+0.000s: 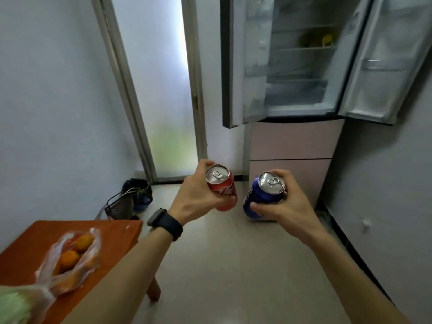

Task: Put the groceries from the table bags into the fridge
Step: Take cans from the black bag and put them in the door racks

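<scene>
Above the floor (233,265), between the table (112,232) and the open fridge (294,141), two drink cans are held upright, well apart from both. The red can (222,190) is gripped by the left hand (198,199), with fingers and thumb curled round its side. The blue can (261,197) is gripped likewise by the right hand (287,206). Both lids are exposed and appear unopened.

Risks judged from this position:

1. Dropped can. Each can is held by one hand only, over a hard floor. A smooth wall may slip through the grip, and a dent or burst seam is then to be expected.
2. Contact between cans. The cans are carried near one another but not touching. A knock may be caused if both are passed into the fridge together.
3. Door strike. Both doors are swung outward. The left door (233,66) lies close to the approach line and may be struck by an elbow or a can.
4. No free hand. Shelf contents, such as the yellow item (327,39), cannot be shifted while both hands are occupied.
5. Groceries overlooked. A bag of oranges (72,258) lies on the table and is yet to be stored
</scene>
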The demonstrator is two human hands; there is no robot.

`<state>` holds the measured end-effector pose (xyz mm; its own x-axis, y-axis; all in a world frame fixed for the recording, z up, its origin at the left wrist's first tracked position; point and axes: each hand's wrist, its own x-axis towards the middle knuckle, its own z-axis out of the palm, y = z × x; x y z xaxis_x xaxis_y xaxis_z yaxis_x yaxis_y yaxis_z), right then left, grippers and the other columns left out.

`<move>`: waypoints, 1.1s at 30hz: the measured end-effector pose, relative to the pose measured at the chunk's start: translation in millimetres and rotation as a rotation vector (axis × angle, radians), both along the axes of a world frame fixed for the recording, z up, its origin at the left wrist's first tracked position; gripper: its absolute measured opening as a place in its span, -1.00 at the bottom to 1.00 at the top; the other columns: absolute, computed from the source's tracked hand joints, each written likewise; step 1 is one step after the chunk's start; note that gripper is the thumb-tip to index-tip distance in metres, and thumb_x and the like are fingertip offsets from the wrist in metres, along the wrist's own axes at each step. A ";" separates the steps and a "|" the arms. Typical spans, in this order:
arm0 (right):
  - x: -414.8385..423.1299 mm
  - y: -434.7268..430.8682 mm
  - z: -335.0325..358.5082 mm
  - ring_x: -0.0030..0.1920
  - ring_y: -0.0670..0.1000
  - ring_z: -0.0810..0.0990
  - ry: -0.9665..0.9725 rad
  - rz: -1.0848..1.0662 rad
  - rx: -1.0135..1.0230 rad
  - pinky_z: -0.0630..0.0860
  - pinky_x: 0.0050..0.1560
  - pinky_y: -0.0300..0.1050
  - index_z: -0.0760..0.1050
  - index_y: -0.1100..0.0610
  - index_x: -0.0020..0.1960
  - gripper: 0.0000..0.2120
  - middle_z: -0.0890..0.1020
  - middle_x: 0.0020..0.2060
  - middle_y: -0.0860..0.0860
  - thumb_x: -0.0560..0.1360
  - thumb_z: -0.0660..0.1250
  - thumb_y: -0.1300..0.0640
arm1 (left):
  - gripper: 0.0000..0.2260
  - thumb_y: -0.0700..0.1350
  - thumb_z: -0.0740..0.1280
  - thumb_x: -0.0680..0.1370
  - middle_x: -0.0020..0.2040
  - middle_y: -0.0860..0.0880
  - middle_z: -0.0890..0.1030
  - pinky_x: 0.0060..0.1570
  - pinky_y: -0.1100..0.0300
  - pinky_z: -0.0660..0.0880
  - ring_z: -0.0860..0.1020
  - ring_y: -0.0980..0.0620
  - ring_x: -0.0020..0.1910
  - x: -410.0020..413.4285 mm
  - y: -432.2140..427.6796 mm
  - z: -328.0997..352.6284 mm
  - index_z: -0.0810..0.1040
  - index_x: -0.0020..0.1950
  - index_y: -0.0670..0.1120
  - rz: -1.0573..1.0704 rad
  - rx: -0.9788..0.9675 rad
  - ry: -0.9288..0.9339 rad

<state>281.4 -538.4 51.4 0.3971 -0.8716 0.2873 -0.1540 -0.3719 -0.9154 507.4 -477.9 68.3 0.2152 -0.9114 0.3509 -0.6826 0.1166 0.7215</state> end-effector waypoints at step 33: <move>-83.3 -576.9 80.6 0.10 -0.12 0.62 0.003 0.079 -0.045 0.60 0.08 -0.16 0.45 -0.17 0.24 -0.32 0.63 0.09 -0.15 0.24 0.67 0.15 | -0.28 0.23 0.58 0.23 0.03 0.27 0.51 0.01 0.35 0.49 0.53 0.28 0.00 -53.2 -555.9 69.8 0.38 0.29 0.12 0.081 -0.136 -0.001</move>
<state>198.1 -1115.2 132.0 0.4650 -0.8238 0.3242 -0.1249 -0.4237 -0.8972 454.3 -1033.8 138.1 0.2854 -0.8352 0.4700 -0.6947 0.1576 0.7018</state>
